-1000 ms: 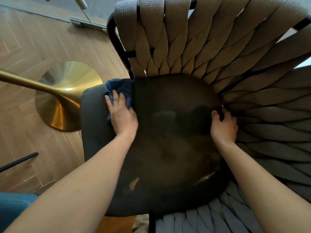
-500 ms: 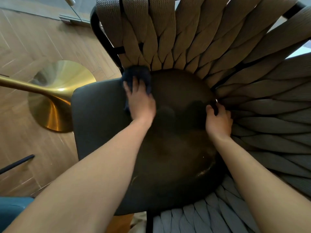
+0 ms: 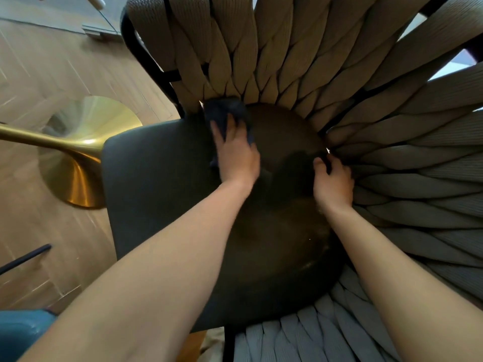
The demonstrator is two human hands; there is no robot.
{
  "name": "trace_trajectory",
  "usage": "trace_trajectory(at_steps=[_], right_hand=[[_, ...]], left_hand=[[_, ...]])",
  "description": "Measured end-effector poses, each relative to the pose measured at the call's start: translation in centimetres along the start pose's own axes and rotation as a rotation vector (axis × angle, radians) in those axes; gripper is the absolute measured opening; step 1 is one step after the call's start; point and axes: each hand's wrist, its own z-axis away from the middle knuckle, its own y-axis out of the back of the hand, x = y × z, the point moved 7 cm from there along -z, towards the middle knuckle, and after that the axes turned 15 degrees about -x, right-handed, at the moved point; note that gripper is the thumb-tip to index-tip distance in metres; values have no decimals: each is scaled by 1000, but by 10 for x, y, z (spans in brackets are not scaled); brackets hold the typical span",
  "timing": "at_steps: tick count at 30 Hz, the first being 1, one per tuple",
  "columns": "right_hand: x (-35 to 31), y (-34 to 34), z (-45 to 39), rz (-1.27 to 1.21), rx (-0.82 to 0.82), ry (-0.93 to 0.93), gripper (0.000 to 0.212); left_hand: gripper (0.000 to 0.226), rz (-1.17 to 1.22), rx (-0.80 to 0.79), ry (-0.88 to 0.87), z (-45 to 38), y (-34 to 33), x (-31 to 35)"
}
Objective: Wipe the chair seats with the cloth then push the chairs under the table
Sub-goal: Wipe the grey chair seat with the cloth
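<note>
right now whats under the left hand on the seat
A dark blue cloth lies under the left hand, pressed flat on the dark chair seat. Its far end shows past the fingertips; the part beneath the palm is covered.

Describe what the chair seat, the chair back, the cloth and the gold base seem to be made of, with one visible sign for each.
Seat: smooth dark leather or vinyl, judging by its faint sheen. Back: thick woven fabric straps, ribbed knit texture, on a black frame, probably metal. Cloth: soft dark blue textile, crumpled under the left hand. Base: brushed, brass-coloured metal with bright reflections.
</note>
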Motion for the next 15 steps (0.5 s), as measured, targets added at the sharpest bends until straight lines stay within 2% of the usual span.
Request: trace_trajectory(at_steps=[2,4,5,7,9,11,13,15], right_hand=[[1,0,0,-20,-13,7,52],[2,2,0,-56,-24,19,51],[3,4,0,-76,-30,28,52],[6,5,1,-120,-46,48,51],[10,6,3,-159,-59,61,50],[15,7,5,-172,-44,73,49],[18,9,8,-172,0,91,47],[24,10,11,-158,49,110,45]], left_hand=[[51,-70,-146,-216,6,-16,22],[52,-123,-295,-407,22,-30,11],[52,-155,-307,-464,28,-32,-2],[51,-144,-199,-449,35,-22,-27],[52,-57,-55,-275,27,-11,-31],[55,-49,2,-123,13,-12,-6],[56,-111,-29,-138,3,-24,34],[54,-164,-107,-296,0,-42,64]])
